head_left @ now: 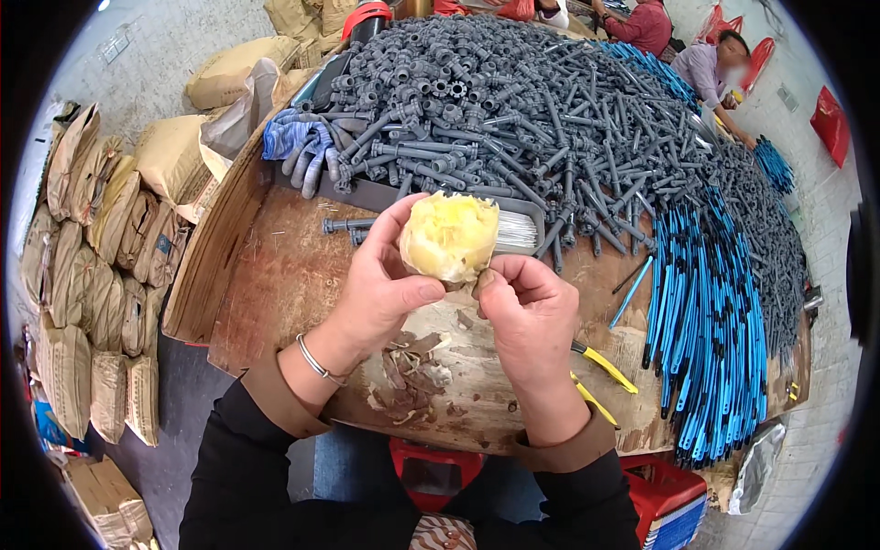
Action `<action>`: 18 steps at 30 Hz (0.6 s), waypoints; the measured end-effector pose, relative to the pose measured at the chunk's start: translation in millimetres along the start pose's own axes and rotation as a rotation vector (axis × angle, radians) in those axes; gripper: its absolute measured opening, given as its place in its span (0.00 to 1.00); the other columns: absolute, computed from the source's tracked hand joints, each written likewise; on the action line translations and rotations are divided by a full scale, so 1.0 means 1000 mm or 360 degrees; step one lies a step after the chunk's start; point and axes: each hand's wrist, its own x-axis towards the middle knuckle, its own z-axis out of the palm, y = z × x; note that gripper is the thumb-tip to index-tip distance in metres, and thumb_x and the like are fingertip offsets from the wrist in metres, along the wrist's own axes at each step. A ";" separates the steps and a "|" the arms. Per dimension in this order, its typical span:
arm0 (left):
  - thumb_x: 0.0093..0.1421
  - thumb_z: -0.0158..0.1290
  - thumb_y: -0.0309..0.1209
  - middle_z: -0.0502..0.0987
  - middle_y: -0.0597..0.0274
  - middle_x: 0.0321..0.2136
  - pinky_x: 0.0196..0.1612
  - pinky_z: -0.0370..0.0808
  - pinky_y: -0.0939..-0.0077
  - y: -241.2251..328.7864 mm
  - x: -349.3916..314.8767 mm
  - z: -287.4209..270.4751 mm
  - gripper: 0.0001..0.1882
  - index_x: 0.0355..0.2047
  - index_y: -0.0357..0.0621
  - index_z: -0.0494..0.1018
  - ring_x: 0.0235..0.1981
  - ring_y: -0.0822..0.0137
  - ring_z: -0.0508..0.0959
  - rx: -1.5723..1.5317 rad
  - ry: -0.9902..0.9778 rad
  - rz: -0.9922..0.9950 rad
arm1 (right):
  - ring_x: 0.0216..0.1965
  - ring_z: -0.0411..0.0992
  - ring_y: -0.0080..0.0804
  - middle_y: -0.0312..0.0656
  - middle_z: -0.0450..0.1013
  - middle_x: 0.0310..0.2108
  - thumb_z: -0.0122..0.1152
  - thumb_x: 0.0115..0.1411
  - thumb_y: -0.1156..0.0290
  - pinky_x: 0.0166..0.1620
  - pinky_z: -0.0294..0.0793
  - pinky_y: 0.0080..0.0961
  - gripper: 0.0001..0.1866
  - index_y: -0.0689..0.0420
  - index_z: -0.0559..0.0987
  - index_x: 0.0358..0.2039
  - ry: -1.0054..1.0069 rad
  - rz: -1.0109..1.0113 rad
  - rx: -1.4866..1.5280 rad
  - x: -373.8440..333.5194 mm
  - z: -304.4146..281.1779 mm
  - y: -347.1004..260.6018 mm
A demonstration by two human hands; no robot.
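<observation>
I see the roundish yellow food [449, 236] between both hands: left hand [374, 280] cupping it, right hand [533, 307] pinching its near edge.

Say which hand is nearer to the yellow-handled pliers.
Right. The right hand is just up and left of the yellow-handled pliers in the picture; the left hand is farther left, holding the left side of the yellow lump.
</observation>
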 end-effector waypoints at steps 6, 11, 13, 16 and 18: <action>0.53 0.60 0.40 0.67 0.55 0.52 0.59 0.62 0.66 -0.010 0.002 -0.004 0.36 0.56 0.37 0.57 0.55 0.63 0.67 -0.0369 -0.0021 -0.0085 | 0.23 0.66 0.14 0.33 0.72 0.23 0.57 0.55 0.78 0.28 0.66 0.12 0.06 0.67 0.77 0.31 -0.0069 -0.0031 0.0016 -0.002 0.000 -0.002; 0.61 0.45 0.50 0.67 0.56 0.53 0.59 0.62 0.64 -0.002 -0.002 0.002 0.32 0.56 0.38 0.57 0.54 0.62 0.67 -0.0513 -0.0082 -0.0234 | 0.23 0.65 0.12 0.31 0.71 0.22 0.58 0.52 0.80 0.26 0.65 0.11 0.03 0.66 0.76 0.28 -0.0251 -0.0157 0.0038 -0.001 -0.002 0.003; 0.64 0.38 0.53 0.68 0.57 0.53 0.59 0.62 0.64 0.001 -0.001 0.005 0.32 0.56 0.39 0.59 0.54 0.62 0.68 -0.0606 -0.0118 -0.0289 | 0.23 0.65 0.11 0.30 0.71 0.22 0.58 0.51 0.81 0.25 0.65 0.11 0.02 0.65 0.76 0.26 -0.0301 -0.0199 0.0061 -0.001 -0.004 0.005; 0.65 0.32 0.53 0.68 0.57 0.53 0.58 0.63 0.62 0.002 0.000 0.002 0.32 0.57 0.40 0.59 0.54 0.61 0.68 -0.0732 -0.0080 -0.0303 | 0.23 0.65 0.12 0.32 0.71 0.23 0.57 0.50 0.82 0.26 0.65 0.12 0.02 0.65 0.76 0.26 -0.0429 -0.0268 0.0094 -0.001 -0.004 0.006; 0.65 0.30 0.54 0.68 0.57 0.53 0.58 0.64 0.62 0.005 0.001 -0.001 0.32 0.57 0.41 0.60 0.53 0.61 0.68 -0.0794 -0.0057 -0.0309 | 0.23 0.66 0.13 0.33 0.72 0.23 0.58 0.51 0.80 0.26 0.65 0.12 0.03 0.66 0.76 0.27 -0.0484 -0.0260 0.0121 0.000 -0.005 0.006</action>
